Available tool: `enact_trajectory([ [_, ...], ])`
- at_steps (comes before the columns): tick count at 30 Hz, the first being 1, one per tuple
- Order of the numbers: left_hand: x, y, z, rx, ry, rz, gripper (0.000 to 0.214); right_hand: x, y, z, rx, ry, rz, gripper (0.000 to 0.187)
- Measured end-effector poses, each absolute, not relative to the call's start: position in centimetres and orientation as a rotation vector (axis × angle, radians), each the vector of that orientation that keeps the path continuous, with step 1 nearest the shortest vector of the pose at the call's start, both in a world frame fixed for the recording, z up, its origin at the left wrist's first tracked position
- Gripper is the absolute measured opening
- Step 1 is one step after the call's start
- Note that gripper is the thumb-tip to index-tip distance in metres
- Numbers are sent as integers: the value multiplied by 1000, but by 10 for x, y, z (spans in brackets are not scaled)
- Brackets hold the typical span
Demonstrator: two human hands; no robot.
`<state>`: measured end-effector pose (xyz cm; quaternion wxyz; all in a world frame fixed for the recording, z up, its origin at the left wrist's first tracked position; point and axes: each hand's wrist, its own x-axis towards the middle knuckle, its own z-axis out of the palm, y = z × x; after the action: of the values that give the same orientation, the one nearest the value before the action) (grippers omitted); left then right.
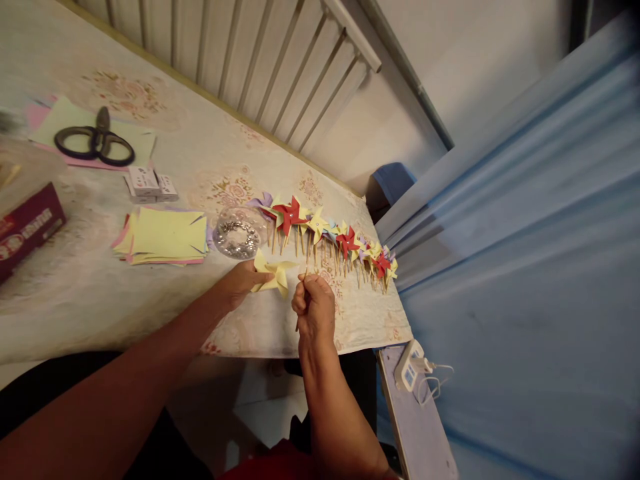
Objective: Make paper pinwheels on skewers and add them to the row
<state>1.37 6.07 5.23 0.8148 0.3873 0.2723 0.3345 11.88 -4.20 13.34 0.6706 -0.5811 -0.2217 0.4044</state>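
Observation:
My left hand [243,280] pinches a pale yellow paper pinwheel [279,275] above the front part of the table, its blades spread. To the right, my right hand [315,300] is closed around a thin wooden stick [306,270], which pokes out above and below the fist. Stick and pinwheel are apart. Just beyond the left hand sits a round clear dish [237,233] of small shiny metal pieces, too small to name. Behind the right hand lies a row of finished pinwheels on sticks, among them a red pinwheel [290,215].
Left of the dish lies a stack of cut paper sheets [167,235]. Small white boxes [150,185] and black-handled scissors [95,141] on paper lie farther back. A maroon box [33,230] stands far left. A power strip [410,365] rests right, by a blue curtain [525,267].

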Motion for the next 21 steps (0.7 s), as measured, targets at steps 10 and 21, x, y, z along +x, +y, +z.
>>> enact_trajectory([
  [10, 14, 61, 52, 810, 573, 699, 39, 118, -43, 134, -1270, -497, 956, 20],
  [21, 14, 60, 55, 815, 565, 716, 32, 119, -42, 135, -1262, -510, 988, 19],
])
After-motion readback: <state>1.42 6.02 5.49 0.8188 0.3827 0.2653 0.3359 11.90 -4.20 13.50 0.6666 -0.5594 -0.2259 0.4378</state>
